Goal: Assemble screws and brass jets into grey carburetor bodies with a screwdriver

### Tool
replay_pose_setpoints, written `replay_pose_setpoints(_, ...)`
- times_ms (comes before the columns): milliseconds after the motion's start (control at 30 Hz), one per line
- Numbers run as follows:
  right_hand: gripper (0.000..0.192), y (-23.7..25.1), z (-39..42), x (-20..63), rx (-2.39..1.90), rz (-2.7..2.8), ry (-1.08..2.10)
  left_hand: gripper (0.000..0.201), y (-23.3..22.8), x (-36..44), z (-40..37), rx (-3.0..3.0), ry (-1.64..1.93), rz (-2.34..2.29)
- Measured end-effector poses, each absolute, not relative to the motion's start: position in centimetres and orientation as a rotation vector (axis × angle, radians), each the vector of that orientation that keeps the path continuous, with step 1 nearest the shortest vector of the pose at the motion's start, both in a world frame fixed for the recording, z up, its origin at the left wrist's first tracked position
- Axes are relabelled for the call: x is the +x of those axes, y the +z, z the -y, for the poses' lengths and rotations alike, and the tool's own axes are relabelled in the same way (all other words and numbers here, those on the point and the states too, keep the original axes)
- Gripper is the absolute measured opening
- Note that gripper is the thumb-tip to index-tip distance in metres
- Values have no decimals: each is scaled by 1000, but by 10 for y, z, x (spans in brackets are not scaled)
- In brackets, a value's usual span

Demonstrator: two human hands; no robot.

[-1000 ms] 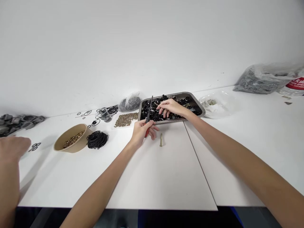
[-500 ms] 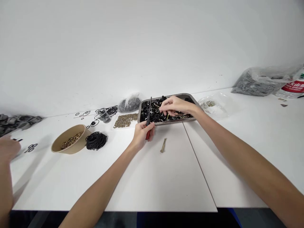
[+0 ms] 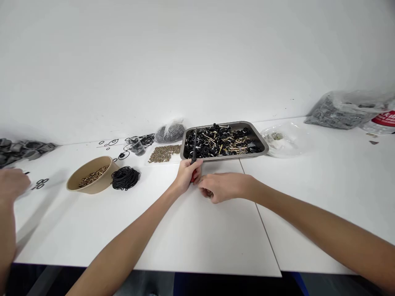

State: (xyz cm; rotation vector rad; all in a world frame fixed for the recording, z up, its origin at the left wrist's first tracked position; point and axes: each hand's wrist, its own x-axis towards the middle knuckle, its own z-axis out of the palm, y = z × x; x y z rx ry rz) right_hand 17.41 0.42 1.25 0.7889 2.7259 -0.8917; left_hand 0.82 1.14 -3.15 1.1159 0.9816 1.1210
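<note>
Projecting beyond the left hand [image 3: 186, 176], the dark shaft of a red-handled tool [image 3: 194, 176] is seen against the left part of a metal tray [image 3: 228, 156]. The tool's handle is enclosed by the left fingers, which are wrapped around it. The right hand [image 3: 222, 187] is positioned just beside the left, low over the white table [image 3: 212, 242], with its fingers curled inward. A brass-coloured piece [image 3: 209, 193] is partly exposed beneath them; whether it is pinched or merely covered cannot be told. The tray, set beyond both hands, is filled with mixed black and brass-coloured parts [image 3: 222, 142]. To its left are noted a spread of small brass-coloured bits [image 3: 164, 153], a bundle of black rings [image 3: 125, 178] and a tan bowl [image 3: 104, 182]. A clear plastic bag [image 3: 290, 142] is located just right of the tray. Another person's hand [image 3: 12, 183] is observed, blurred, at the left edge.
</note>
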Motion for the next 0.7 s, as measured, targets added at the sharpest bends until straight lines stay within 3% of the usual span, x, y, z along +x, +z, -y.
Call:
replay_pose_setpoints(267, 13, 21, -15, 181, 800, -2774, -977, 48, -31, 10, -11, 1114, 1105, -991)
replay_pose_setpoints(467, 28, 47, -50, 206, 760, -2905, -1309, 41, -29, 7, -11, 1171, 1013, -951)
replay_pose_setpoints(567, 25, 47, -69, 223, 904, -2981, -1674, 44, -26, 4, -12, 1262, 907, -923)
replay_pose_setpoints(700, 25, 22, -89, 231, 1102, -2644, -2579, 51, -23, 1, -12, 1348, 809, -915)
